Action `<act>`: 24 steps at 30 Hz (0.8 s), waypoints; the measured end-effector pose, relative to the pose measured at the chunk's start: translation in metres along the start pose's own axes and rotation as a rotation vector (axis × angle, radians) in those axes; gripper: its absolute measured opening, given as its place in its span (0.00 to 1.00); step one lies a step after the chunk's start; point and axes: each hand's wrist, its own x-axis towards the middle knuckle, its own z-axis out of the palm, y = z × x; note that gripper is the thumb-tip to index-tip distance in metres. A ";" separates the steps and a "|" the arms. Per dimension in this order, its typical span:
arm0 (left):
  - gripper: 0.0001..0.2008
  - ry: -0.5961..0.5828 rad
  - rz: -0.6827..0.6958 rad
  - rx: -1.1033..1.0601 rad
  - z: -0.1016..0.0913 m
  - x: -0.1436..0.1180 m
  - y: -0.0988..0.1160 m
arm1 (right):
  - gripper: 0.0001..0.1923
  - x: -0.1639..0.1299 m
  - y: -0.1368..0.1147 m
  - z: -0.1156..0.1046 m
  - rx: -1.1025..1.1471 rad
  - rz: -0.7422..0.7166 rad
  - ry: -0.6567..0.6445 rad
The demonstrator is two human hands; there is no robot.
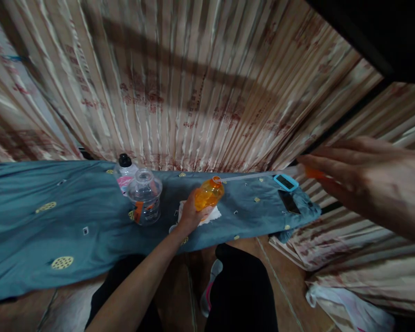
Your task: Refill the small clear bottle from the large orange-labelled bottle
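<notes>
My left hand (190, 216) is wrapped round the lower part of a see-through orange bottle (210, 193), tilted to the right above the cloth. Its round mouth is uncovered. Out at the right, my right hand (363, 168) is blurred, its fingers closed on the orange end of a long, thin, pale wand (259, 175). The wand runs nearly level from the right hand to the bottle's mouth; whether its tip is inside or just at the rim, I cannot tell. Crumpled white tissue (214, 215) lies under the bottle and the left hand.
Left of the bottle stand a wide clear plastic bottle (147, 203) and a black-capped bottle (122, 174). A blue-framed device (286, 182) and a dark phone (289, 202) lie at the right end of the blue cloth (100, 244). A pleated curtain (193, 92) hangs close behind.
</notes>
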 end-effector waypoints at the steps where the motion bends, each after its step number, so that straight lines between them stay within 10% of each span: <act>1: 0.31 0.004 0.003 -0.002 0.001 0.000 0.000 | 0.16 0.017 -0.007 0.004 -0.029 -0.156 -0.122; 2: 0.31 0.004 0.007 0.002 0.001 0.000 -0.001 | 0.05 0.033 -0.014 0.012 -0.027 -0.195 -0.131; 13: 0.31 -0.022 0.054 0.068 0.004 0.002 -0.008 | 0.17 0.085 -0.044 0.144 0.040 -0.418 -0.339; 24: 0.29 -0.032 0.093 0.010 0.003 0.001 -0.008 | 0.23 0.043 -0.043 0.122 -0.169 -0.534 -0.146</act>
